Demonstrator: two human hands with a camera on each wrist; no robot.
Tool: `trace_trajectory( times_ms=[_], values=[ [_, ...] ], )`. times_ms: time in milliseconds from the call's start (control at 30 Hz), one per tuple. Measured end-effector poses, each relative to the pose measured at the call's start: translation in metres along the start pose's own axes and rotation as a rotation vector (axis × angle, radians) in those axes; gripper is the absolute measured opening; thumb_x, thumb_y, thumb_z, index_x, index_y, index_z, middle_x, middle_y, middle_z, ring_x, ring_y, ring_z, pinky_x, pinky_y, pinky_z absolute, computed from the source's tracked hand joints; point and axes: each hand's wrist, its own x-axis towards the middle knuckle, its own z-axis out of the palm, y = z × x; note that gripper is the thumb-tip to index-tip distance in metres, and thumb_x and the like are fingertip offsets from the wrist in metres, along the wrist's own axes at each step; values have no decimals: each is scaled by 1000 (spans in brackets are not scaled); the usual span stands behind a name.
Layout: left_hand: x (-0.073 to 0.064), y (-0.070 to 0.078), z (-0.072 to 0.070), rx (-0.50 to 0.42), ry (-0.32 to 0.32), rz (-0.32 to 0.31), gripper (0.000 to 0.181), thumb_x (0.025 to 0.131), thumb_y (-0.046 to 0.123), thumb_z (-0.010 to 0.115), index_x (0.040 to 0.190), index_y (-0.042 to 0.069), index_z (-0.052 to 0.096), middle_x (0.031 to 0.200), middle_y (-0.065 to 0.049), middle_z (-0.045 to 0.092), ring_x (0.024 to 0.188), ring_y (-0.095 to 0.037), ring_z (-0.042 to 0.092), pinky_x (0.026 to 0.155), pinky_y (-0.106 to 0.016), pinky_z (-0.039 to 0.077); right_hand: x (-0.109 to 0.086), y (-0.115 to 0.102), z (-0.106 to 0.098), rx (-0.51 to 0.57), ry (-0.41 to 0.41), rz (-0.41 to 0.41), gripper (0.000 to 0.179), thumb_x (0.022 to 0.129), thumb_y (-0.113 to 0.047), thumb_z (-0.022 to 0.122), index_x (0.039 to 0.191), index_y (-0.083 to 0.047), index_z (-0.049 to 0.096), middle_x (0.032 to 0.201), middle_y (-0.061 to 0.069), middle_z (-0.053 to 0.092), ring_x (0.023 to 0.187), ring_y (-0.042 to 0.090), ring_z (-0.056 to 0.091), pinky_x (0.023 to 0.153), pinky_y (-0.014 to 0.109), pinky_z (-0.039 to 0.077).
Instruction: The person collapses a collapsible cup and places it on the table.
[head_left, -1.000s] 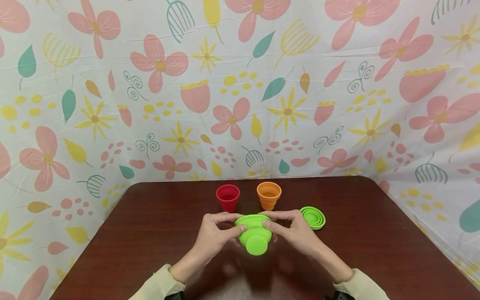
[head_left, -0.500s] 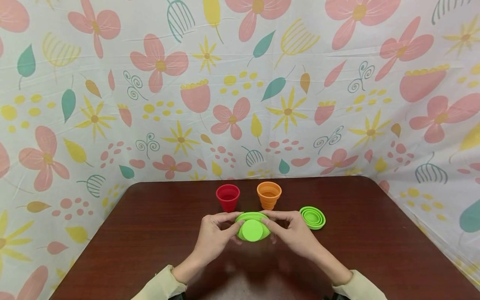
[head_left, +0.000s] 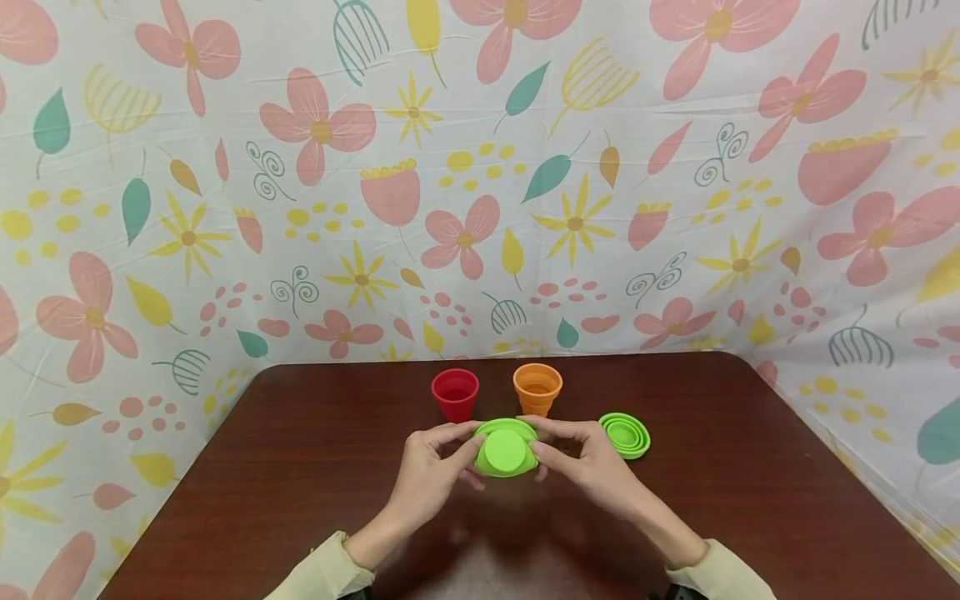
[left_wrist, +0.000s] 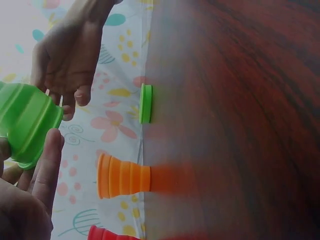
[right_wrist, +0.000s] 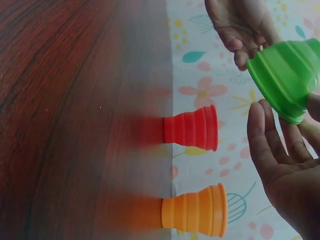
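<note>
Both hands hold a bright green collapsible cup [head_left: 506, 451] above the table, its round base turned toward the head camera. My left hand [head_left: 429, 475] grips the cup's left side between thumb and fingers. On the opposite side my right hand [head_left: 592, 467] pinches it, thumb near the base and fingers at the rim. Stepped rings show on the cup's wall in the left wrist view [left_wrist: 32, 122] and the right wrist view [right_wrist: 290, 75]. The cup's inside is hidden in the head view.
Beyond the hands stand a red collapsible cup [head_left: 455, 393] and an orange one [head_left: 537, 388], both upright and extended. To the right a flattened green collapsible cup [head_left: 625, 435] lies on the dark brown table [head_left: 315, 450]. A flower-patterned cloth [head_left: 480, 167] hangs behind the table.
The green cup's base has tilted upward to face the head camera, and its side looks shorter from there. Both hands keep their hold. The cups on the table have not moved.
</note>
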Motion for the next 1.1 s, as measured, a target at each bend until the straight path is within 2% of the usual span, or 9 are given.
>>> trace_trajectory(
  times_ms=[100,167,233,333,467,600,800,967,1100],
  values=[
    [0,0,0,-25,-29,-37,27,104,14,69,128,2,74,105,-15,76,69,-51,72,61,-51,65,0,1,1,-21,28,-11,35,104,-6,65,138,-7,69,90,8,74,74,39,69,79,32,59],
    [0,1,-1,-65,-69,-52,32,106,14,66,135,0,69,113,-18,75,77,-47,74,65,-51,65,1,1,2,-32,51,-11,34,104,-6,65,138,-7,69,92,6,75,75,37,70,78,35,61],
    [0,1,-3,-116,-121,-55,39,107,12,63,144,-1,62,122,-21,72,86,-42,76,69,-51,65,2,1,2,-40,76,-3,34,104,-7,66,138,-7,69,95,5,76,77,33,71,77,38,63],
    [-1,0,-5,-195,-202,-47,48,108,8,60,154,-1,50,132,-25,65,99,-46,73,75,-55,64,3,1,4,-56,101,-16,34,104,-7,66,138,-9,70,96,5,77,80,25,72,75,38,63],
    [-2,-2,-5,-254,-255,-33,53,108,6,58,159,3,45,131,-26,65,101,-54,70,74,-57,64,4,2,7,-59,120,-42,35,104,-6,65,139,-8,69,105,5,78,84,19,72,72,36,64],
    [-2,-2,-5,-264,-256,-22,52,107,3,59,158,3,47,132,-24,66,97,-50,73,74,-56,64,4,4,9,-62,126,-60,36,104,-5,65,140,-7,68,122,5,76,100,17,73,75,33,63],
    [-1,-1,-4,-184,-215,-7,49,104,2,63,152,0,53,135,-20,67,91,-60,69,75,-51,65,2,6,10,-58,93,-44,36,104,-5,65,141,-7,68,136,4,70,128,16,63,93,28,58],
    [0,-1,-4,-145,-173,16,46,104,0,63,150,0,56,130,-22,69,83,-50,74,70,-51,65,2,3,8,56,10,34,41,106,-8,63,147,-5,62,143,9,64,114,17,69,94,33,59],
    [1,-1,-2,-132,-150,20,43,105,3,64,148,3,60,127,-21,70,79,-36,77,68,-51,65,2,3,5,131,-61,43,48,104,-5,64,151,-4,57,132,17,70,98,24,73,85,42,64]
  ],
)
